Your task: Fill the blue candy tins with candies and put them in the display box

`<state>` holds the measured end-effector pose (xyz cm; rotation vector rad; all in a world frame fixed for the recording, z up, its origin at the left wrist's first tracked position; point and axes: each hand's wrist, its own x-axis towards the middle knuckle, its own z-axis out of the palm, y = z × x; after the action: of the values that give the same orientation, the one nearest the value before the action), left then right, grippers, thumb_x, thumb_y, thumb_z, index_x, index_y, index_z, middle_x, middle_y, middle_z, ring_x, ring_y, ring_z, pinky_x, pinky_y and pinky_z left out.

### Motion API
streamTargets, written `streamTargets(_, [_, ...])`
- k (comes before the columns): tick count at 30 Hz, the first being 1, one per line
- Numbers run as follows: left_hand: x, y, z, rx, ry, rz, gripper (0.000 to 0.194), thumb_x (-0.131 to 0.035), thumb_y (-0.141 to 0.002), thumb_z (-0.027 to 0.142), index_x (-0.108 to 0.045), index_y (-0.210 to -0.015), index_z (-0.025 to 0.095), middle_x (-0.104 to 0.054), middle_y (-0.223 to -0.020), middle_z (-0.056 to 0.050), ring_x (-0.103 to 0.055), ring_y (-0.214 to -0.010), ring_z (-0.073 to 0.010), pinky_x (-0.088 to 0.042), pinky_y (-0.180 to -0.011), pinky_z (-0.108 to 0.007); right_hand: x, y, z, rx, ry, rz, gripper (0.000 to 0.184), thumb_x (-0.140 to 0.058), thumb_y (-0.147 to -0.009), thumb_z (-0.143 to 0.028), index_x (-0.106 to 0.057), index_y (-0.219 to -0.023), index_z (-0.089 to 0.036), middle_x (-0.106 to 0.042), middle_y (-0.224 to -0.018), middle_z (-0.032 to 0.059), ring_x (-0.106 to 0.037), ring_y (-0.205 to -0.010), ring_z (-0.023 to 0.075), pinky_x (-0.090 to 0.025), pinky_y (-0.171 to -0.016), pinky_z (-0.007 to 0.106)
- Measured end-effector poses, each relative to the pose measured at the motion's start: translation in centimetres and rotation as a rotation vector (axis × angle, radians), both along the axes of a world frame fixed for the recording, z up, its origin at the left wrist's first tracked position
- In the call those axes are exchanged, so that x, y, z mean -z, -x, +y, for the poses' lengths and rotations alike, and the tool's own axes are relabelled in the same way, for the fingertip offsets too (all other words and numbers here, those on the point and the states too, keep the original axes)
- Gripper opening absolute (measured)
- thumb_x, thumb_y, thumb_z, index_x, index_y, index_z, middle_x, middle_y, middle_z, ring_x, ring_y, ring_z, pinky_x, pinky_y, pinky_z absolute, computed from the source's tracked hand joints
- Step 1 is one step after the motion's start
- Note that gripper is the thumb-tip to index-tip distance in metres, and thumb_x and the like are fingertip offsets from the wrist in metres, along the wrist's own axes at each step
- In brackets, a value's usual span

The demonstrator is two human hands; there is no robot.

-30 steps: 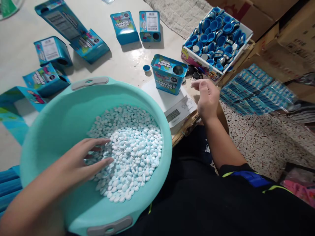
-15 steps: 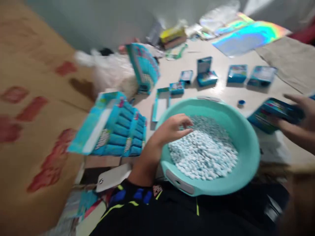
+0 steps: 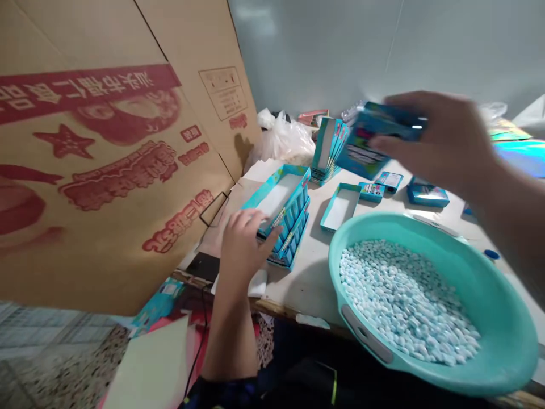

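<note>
My left hand (image 3: 243,244) is at the near end of a stack of blue display trays (image 3: 292,227). Its fingers and thumb are spread by the rim of the top tray, whose white inside shows. Raised over the table, my right hand (image 3: 438,139) grips a small blue printed carton (image 3: 366,147) between thumb and fingers. Motion blurs it, and whether more than one carton is held I cannot tell. Below the right forearm stands a turquoise basin (image 3: 506,318) of pale blue and white candy pieces (image 3: 409,301).
A large cardboard box (image 3: 128,238) walls off the left side. Behind the stack lie folded blue trays (image 3: 326,147) and a plastic bag (image 3: 285,139). One shallow blue tray (image 3: 340,207), several small cartons (image 3: 428,193) and a blue cap (image 3: 491,254) rest on the table.
The view has swung left. My left hand has gone from over the basin to the tray stack. My right hand has carried the carton from the right side toward the trays.
</note>
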<state>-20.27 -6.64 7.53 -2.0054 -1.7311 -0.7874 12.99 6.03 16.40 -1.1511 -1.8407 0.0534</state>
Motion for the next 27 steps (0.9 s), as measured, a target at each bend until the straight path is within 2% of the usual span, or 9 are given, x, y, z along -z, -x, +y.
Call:
streamTargets(2, [1.0,0.3,0.5,-0.005,0.005,0.001,0.021,-0.069,-0.096,0.041,-0.074,-0.095,0.021,-0.073,-0.097,-0.010,-0.065,-0.099,-0.0292,-0.050,-0.097,-0.044,-1.6,6.2,2.3,-0.131,-0.020,-0.043,0.050,-0.076,-0.086,-0.041,-0.071,-0.132,-0.023,-0.075,-0.124,0.0059,-0.070,-0.122,0.0349,-0.052,-0.110,0.061])
streamTargets(4, [1.6,0.2,0.7,-0.023,-0.045,-0.013,0.020,-0.071,-0.094,0.039,-0.074,-0.090,0.020,-0.072,-0.091,-0.009,-0.064,-0.092,-0.0285,-0.048,-0.093,-0.044,-2.1,11.3,4.9,-0.241,-0.040,-0.117,0.048,-0.074,-0.087,-0.036,-0.070,-0.131,-0.019,-0.076,-0.122,0.0079,-0.070,-0.118,0.0332,-0.054,-0.107,0.056])
streamTargets(6, [1.9,0.1,0.7,-0.027,-0.071,-0.035,0.019,-0.072,-0.094,0.039,-0.075,-0.091,0.021,-0.071,-0.092,-0.009,-0.062,-0.091,-0.0283,-0.046,-0.092,-0.044,-1.8,14.8,7.0,-0.292,-0.009,-0.244,0.042,-0.071,-0.088,-0.031,-0.070,-0.128,-0.017,-0.076,-0.123,0.0101,-0.070,-0.115,0.0312,-0.056,-0.103,0.049])
streamTargets(8, [2.0,0.0,0.6,-0.027,-0.078,-0.058,0.018,-0.072,-0.093,0.040,-0.076,-0.092,0.023,-0.070,-0.090,-0.008,-0.061,-0.090,-0.0278,-0.045,-0.090,-0.044,-1.2,16.7,8.2,-0.300,0.051,-0.371,0.035,-0.069,-0.088,-0.027,-0.072,-0.121,-0.018,-0.076,-0.122,0.0114,-0.070,-0.113,0.0301,-0.056,-0.098,0.044])
streamTargets(12, [2.8,0.1,0.9,0.012,-0.138,-0.075,0.014,-0.073,-0.092,0.038,-0.076,-0.092,0.024,-0.066,-0.085,-0.006,-0.059,-0.088,-0.0257,-0.043,-0.089,-0.042,-0.3,17.6,8.5,-0.243,0.101,-0.397,0.025,-0.069,-0.088,-0.030,-0.073,-0.111,-0.022,-0.078,-0.114,0.0098,-0.070,-0.105,0.0293,-0.057,-0.091,0.043])
streamTargets(15, [3.3,0.0,1.2,0.062,-0.238,-0.062,0.011,-0.074,-0.092,0.034,-0.076,-0.093,0.024,-0.063,-0.081,-0.004,-0.060,-0.085,-0.0243,-0.043,-0.088,-0.041,0.1,17.9,8.2,-0.238,0.063,-0.327,0.028,-0.066,-0.092,-0.033,-0.071,-0.117,-0.022,-0.075,-0.122,0.0111,-0.069,-0.113,0.0305,-0.056,-0.095,0.044])
streamTargets(18, [3.3,-0.2,1.4,0.089,-0.275,-0.047,0.011,-0.074,-0.093,0.033,-0.075,-0.090,0.023,-0.061,-0.078,-0.002,-0.058,-0.080,-0.0224,-0.043,-0.087,-0.041,0.9,18.2,8.5,-0.255,0.102,-0.362,0.030,-0.066,-0.091,-0.032,-0.070,-0.119,-0.020,-0.074,-0.126,0.0125,-0.068,-0.116,0.0313,-0.055,-0.097,0.044])
streamTargets(22, [2.9,-0.4,1.5,0.067,-0.266,-0.033,0.015,-0.073,-0.094,0.036,-0.074,-0.088,0.023,-0.058,-0.077,-0.002,-0.057,-0.078,-0.0217,-0.044,-0.088,-0.040,2.0,18.4,8.9,-0.229,0.168,-0.389,0.026,-0.067,-0.091,-0.031,-0.071,-0.114,-0.020,-0.076,-0.120,0.0134,-0.069,-0.111,0.0323,-0.056,-0.090,0.045])
streamTargets(27, [3.1,-0.1,1.7,0.049,-0.306,0.007,0.014,-0.072,-0.092,0.036,-0.073,-0.088,0.022,-0.057,-0.076,-0.002,-0.058,-0.077,-0.0219,-0.045,-0.085,-0.040,2.3,18.6,7.2,-0.163,0.184,-0.425,0.032,-0.061,-0.096,-0.030,-0.067,-0.123,-0.013,-0.070,-0.124,0.0181,-0.070,-0.107,0.0327,-0.056,-0.085,0.043])
